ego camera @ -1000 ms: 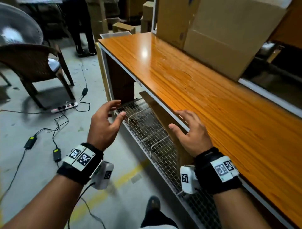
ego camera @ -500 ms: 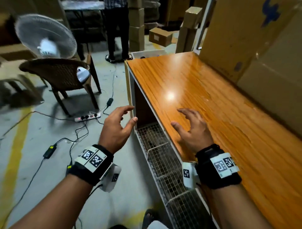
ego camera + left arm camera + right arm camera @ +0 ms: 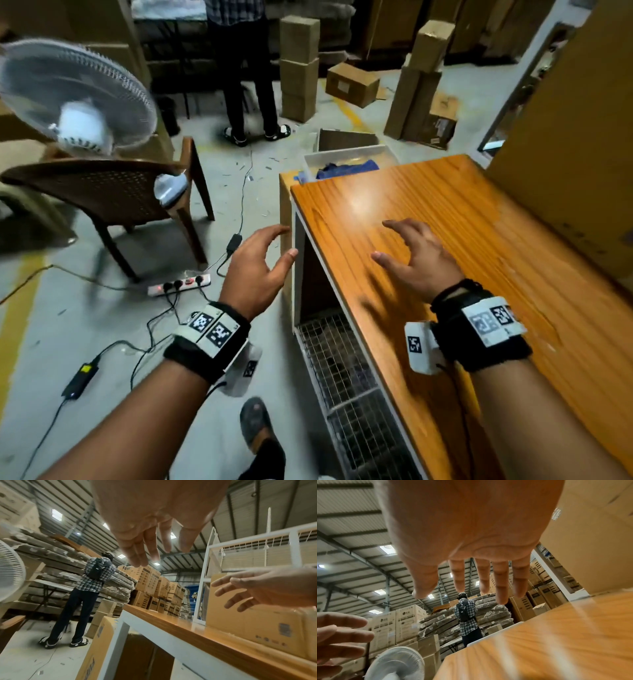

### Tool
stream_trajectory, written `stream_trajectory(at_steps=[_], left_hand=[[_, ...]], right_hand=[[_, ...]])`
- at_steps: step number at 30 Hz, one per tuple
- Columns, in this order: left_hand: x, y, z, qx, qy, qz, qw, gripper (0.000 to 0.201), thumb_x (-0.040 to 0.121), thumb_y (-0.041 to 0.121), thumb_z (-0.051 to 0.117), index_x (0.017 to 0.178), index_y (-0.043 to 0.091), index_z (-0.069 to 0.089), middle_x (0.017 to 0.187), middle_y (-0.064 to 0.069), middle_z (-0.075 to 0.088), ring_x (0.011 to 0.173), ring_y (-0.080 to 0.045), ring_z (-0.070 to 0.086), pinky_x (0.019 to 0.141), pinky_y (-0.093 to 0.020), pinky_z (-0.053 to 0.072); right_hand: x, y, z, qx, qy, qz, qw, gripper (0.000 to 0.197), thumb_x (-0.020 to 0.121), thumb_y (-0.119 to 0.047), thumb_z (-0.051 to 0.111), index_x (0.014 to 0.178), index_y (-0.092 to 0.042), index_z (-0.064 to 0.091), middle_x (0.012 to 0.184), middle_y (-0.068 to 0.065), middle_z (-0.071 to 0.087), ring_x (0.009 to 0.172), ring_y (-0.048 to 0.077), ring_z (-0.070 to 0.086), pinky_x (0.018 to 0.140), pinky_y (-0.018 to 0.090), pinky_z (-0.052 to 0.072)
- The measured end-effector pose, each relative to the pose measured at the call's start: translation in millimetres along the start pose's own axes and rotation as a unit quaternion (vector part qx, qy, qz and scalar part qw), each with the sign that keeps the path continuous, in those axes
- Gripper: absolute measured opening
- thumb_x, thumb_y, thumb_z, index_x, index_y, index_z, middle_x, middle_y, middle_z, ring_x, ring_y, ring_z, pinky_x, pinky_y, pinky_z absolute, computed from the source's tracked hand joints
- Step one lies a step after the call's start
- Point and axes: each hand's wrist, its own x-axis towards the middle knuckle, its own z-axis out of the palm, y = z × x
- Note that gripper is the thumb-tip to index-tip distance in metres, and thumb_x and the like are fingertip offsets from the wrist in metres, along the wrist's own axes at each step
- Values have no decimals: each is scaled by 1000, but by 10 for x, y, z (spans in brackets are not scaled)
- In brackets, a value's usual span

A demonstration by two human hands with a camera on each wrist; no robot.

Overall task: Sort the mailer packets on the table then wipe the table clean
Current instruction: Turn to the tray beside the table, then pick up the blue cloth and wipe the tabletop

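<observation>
We hold both hands out in front of us, palms down, fingers spread and loosely bent, holding nothing: the left hand (image 3: 255, 270) hangs over the floor just beside the table's (image 3: 445, 219) near corner, the right hand (image 3: 419, 262) hovers above the orange wooden top without touching it. No mailer packets show on the part of the table we can see; a large cardboard box (image 3: 561, 164) stands along its right side. Past its far end sits a white tub (image 3: 346, 157) with blue cloth (image 3: 346, 168) in it.
</observation>
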Motion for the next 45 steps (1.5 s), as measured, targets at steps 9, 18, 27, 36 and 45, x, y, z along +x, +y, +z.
stream_trajectory(at_steps=[9,18,27,36,45], left_hand=[[2010,-739,703,152,-219,36,963,62,84,56,49,132,18,53,140,-8,50,131,-26,43,108,-41,34],[2942,-1197,1093,325,-421,49,845,128,51,98,16,154,22,0,161,-4,-10,147,-21,-12,117,-56,-3],[2883,-1418,1226,322,-442,70,834,124,57,94,-2,153,17,-8,158,-5,-22,145,-20,-21,115,-56,-8],[2897,-1459,1240,313,-438,83,839,117,64,93,3,152,17,-13,155,-5,-28,143,-19,-26,114,-56,-12],[2918,-1419,1213,319,-439,75,837,119,63,94,4,152,16,-9,158,-5,-21,145,-20,-22,114,-54,-14]], right_hand=[[2011,35,-42,-80,-76,63,992,62,87,-53,60,142,-29,41,149,5,35,136,24,37,111,36,33],[3753,153,321,-185,-212,39,959,46,92,-45,56,131,-20,57,132,10,59,121,28,54,99,32,42],[4374,209,855,-274,-305,47,911,47,57,-55,65,99,-36,57,100,-3,68,91,27,66,84,40,54],[4541,272,961,-329,-330,48,884,43,49,-41,68,87,-39,49,89,-7,67,75,26,66,72,43,57],[4648,457,1195,-370,-340,42,864,42,44,-42,71,80,-25,57,78,0,68,64,28,65,67,44,57]])
